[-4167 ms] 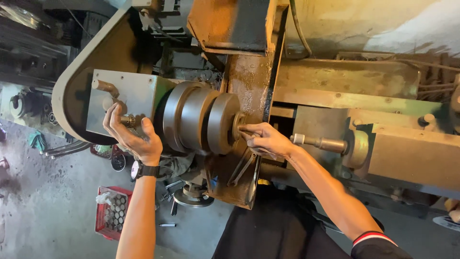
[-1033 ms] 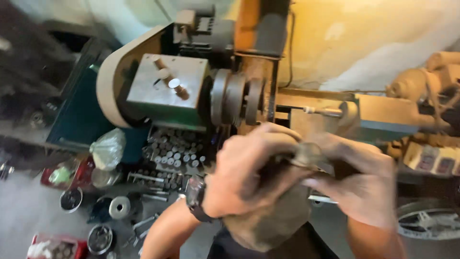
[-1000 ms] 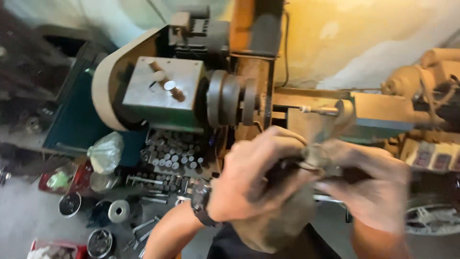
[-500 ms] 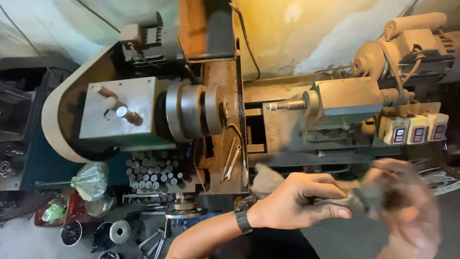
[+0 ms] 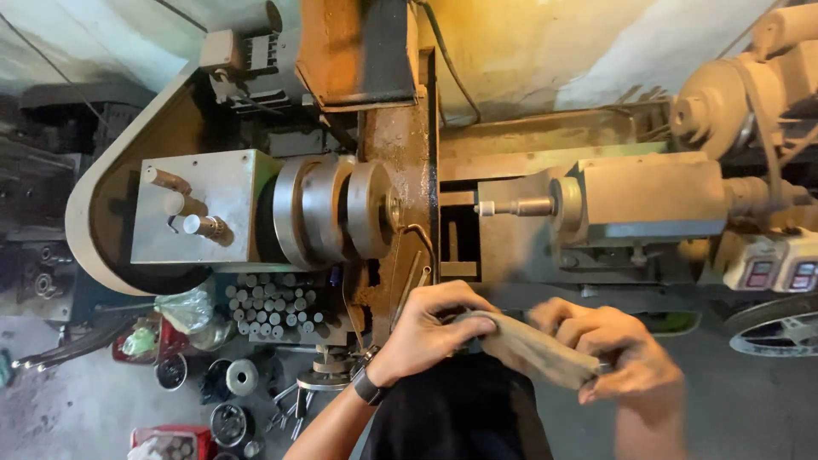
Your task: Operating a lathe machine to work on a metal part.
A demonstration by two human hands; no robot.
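A dirty brown rag is gripped between the left hand and the right hand, in front of a lathe whose chuck and tailstock are seen well apart.

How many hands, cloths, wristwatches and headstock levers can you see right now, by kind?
Hands: 2, left hand and right hand
Brown cloth, held by both hands: 1
Wristwatch: 1
Headstock levers: 3
Total: 7
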